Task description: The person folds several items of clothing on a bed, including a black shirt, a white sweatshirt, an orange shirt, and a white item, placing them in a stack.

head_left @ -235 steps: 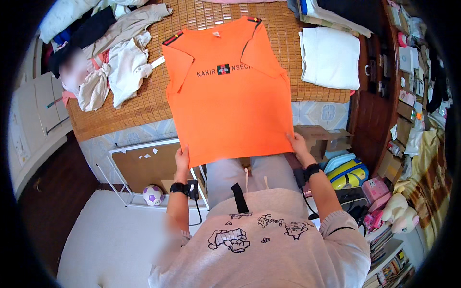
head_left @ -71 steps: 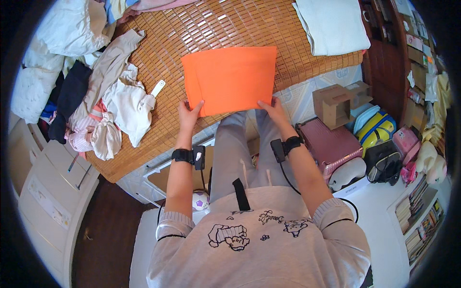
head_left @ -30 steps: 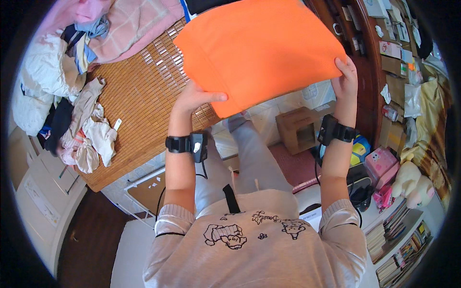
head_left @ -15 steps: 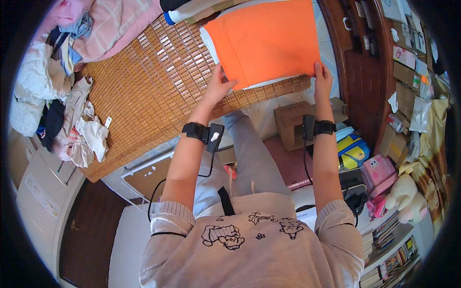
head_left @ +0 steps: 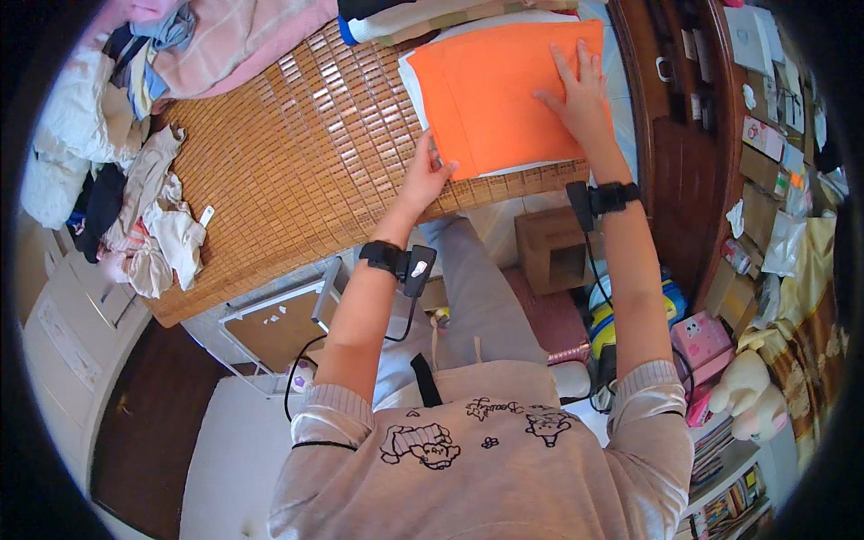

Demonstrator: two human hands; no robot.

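Observation:
A folded orange cloth (head_left: 495, 103) lies on a white folded layer (head_left: 412, 90) that peeks out along its left and near edges. Its kind of garment or fabric piece does not show. My left hand (head_left: 427, 176) is at the near left corner, thumb on top and fingers along the side, closed on that corner. My right hand (head_left: 580, 101) rests flat on the right part of the orange cloth, palm down with fingers spread. Both lie on the bamboo mat (head_left: 297, 153) near its right end.
Other folded textiles (head_left: 450, 20) lie just beyond the orange cloth. A pink blanket (head_left: 243, 45) and rumpled clothes (head_left: 148, 216) cover the mat's left side. Below the mat's right end stands a cardboard box (head_left: 544, 252). A dark wooden cabinet (head_left: 675, 135) rises at the right.
My right hand has left the near right corner and now lies spread on top of the cloth, farther in. My left hand stays at its corner. The whole view has shifted slightly.

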